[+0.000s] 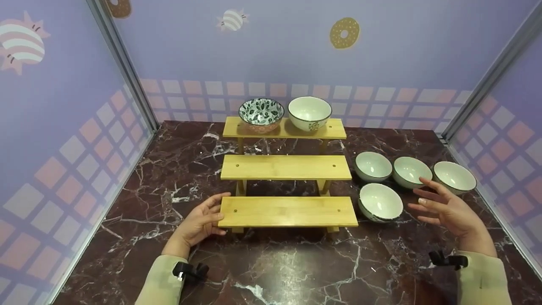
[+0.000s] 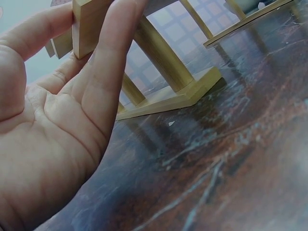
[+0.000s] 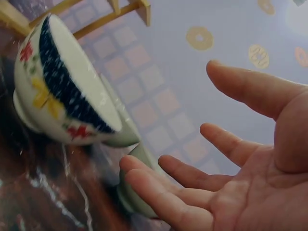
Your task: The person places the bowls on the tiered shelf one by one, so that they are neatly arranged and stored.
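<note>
A person's left hand (image 1: 202, 222) had its fingers lightly bent around the left end of the lowest shelf (image 1: 288, 212) of a three-step wooden stand (image 1: 286, 167), which stood on a dark, white-veined stone bench (image 1: 127, 245). The right hand (image 1: 451, 209) held nothing; its fingers were spread apart beside the bowls to the right of the stand. The head view could not settle whether a fingertip touched one.

The step seemed to be steadying the stand while reaching among the bowls. Done well, the left hand would keep a light, even hold so that the stand stayed level and nothing on top was jolted. The right hand would best take one bowl across opposite sides, keep it upright and lift it clear, since its neighbours sat very close.

The stand was pale yellow wood with a screw head near each shelf end. On its top shelf sat a leaf-patterned bowl (image 1: 261, 114), reddish outside, and a plain-lined bowl (image 1: 310, 113) with a dark rim. On the bench, a front bowl (image 1: 381, 202) showed a speckled navy band and red and yellow flowers; behind it, three pale green-white bowls (image 1: 373, 166) formed a row.
</note>
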`<state>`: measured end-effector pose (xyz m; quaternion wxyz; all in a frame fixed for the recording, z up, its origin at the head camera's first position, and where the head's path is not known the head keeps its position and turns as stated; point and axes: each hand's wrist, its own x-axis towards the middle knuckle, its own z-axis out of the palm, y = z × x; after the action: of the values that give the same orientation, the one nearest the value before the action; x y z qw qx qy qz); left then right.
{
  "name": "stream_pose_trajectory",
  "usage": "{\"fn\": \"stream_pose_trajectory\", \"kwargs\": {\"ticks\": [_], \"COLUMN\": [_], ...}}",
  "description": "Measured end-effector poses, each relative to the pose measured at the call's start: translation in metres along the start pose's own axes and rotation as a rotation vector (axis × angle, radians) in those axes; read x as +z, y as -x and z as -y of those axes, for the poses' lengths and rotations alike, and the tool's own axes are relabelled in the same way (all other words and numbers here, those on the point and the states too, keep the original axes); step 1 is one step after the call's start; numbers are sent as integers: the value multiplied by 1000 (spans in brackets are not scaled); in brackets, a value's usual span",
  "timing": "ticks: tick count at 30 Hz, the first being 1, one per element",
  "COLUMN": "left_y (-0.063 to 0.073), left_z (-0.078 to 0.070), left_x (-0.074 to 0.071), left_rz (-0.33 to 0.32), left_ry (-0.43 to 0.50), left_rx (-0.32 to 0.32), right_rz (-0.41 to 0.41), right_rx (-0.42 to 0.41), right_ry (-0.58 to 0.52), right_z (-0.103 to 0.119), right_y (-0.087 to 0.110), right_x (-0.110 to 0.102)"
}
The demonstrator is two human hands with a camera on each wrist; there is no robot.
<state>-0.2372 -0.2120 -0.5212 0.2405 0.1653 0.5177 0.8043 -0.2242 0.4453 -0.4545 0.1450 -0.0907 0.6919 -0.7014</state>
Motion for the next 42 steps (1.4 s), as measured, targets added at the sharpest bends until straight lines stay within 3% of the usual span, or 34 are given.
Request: {"fn": "stream_pose_trajectory", "kwargs": {"ticks": [5, 10, 14, 27, 32, 39, 42], "left_y": [0, 0, 0, 0, 0, 0, 0], "left_z": [0, 1, 0, 0, 0, 0, 0], "left_x": [0, -1, -1, -1, 0, 0, 0], "left_rz": [12, 17, 19, -1, -5, -3, 1], "left_ry": [13, 24, 22, 6, 2, 1, 3], "left_rx": [7, 10, 10, -1, -1, 1, 4], "right_rz": [35, 146, 212, 257, 333, 511, 532], "right_rx": [81, 110, 101, 60, 42, 29, 24], "right_ry": [1, -29, -59, -205, -270, -444, -469], "right_z": [-12, -23, -33, -61, -65, -71, -73], "right_y": [-3, -8, -13, -28, -32, -37, -39], "right_x": [-3, -8, -9, 0, 2, 2, 3]}}
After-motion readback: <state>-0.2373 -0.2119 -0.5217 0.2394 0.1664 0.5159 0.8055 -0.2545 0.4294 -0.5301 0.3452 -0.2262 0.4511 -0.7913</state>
